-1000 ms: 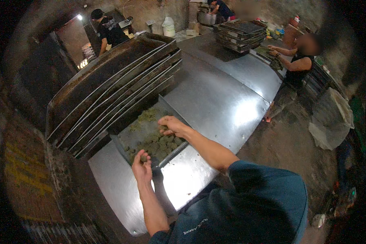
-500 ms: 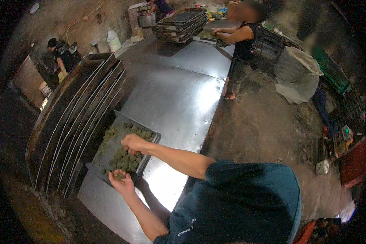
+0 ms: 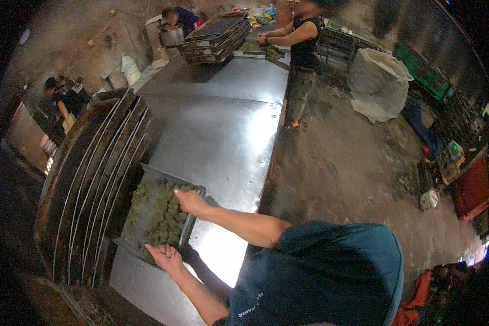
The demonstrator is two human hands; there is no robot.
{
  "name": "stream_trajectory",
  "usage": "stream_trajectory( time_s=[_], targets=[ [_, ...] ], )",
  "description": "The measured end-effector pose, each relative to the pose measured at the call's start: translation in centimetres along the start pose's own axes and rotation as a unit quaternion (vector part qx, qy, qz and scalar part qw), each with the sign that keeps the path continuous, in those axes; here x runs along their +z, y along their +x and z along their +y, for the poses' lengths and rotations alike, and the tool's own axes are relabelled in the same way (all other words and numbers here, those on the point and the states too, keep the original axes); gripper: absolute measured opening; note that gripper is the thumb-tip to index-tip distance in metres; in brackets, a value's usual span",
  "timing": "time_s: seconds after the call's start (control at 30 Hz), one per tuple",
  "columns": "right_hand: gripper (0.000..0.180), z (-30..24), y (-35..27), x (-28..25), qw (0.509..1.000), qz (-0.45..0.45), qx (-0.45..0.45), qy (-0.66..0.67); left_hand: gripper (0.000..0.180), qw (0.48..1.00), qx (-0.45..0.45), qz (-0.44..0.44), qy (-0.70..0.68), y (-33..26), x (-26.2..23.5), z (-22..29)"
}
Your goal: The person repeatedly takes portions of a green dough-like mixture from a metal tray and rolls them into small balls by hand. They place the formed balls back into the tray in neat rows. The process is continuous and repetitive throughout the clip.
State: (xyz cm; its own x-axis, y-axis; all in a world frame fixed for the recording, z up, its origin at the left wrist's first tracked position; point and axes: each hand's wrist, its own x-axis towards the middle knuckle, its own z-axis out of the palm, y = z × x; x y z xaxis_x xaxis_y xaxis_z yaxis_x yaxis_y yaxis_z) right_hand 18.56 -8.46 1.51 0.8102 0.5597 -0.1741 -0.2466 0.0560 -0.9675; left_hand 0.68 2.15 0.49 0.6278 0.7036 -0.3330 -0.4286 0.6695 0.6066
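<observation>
A dark metal tray (image 3: 185,233) lies on the shiny metal table, with rows of small greenish-brown lumps (image 3: 167,220) spread over it. My right hand (image 3: 192,202) is above the tray's right side, over the lumps, its fingers drawn together. At the tray's near edge is my left hand (image 3: 165,256), fingers curled in and one digit pointing toward the tray. Whatever either hand may hold is hidden.
Large dark trays (image 3: 95,179) lean in a stack on the left. More trays (image 3: 214,35) are piled at the table's far end, where a person (image 3: 304,41) works. Two other people are farther back on the left. A big whitish sack (image 3: 379,84) stands on the floor at right.
The left hand, palm up with a small greenish lump half a second ago, has turned, and its fingers are curled. My right hand has shifted slightly over the lumps. The whole view has shifted.
</observation>
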Motion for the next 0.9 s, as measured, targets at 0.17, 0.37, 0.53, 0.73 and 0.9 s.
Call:
stream_trajectory(
  time_s=[0.17, 0.37, 0.53, 0.73, 0.9],
  targets=[
    [0.026, -1.5, -1.8, 0.1, 0.988, -0.135, 0.052, 0.056, 0.030, 0.998, -0.005, 0.058, 0.016, -1.8, 3.6, 0.2],
    [0.030, -2.9, -1.9, -1.8, 0.960, -0.074, 0.145, 0.229, 0.026, 0.985, -0.025, 0.097, -0.139, -1.1, 4.1, 1.2],
    [0.045, -3.8, -1.6, 2.4, 0.992, -0.059, -0.011, -0.114, 0.044, 0.987, 0.047, 0.140, 0.059, 1.0, 1.7, 0.3],
    [0.035, -1.4, 2.4, 5.2, 0.850, -0.238, -0.157, -0.442, 0.043, 0.877, 0.154, 0.041, 0.454, 1.6, 3.5, -0.2],
    [0.028, 0.4, 11.2, 6.5, 0.767, -0.236, -0.223, -0.554, 0.037, 0.819, 0.263, 0.121, 0.496, -2.6, -0.3, 2.4]
  ],
)
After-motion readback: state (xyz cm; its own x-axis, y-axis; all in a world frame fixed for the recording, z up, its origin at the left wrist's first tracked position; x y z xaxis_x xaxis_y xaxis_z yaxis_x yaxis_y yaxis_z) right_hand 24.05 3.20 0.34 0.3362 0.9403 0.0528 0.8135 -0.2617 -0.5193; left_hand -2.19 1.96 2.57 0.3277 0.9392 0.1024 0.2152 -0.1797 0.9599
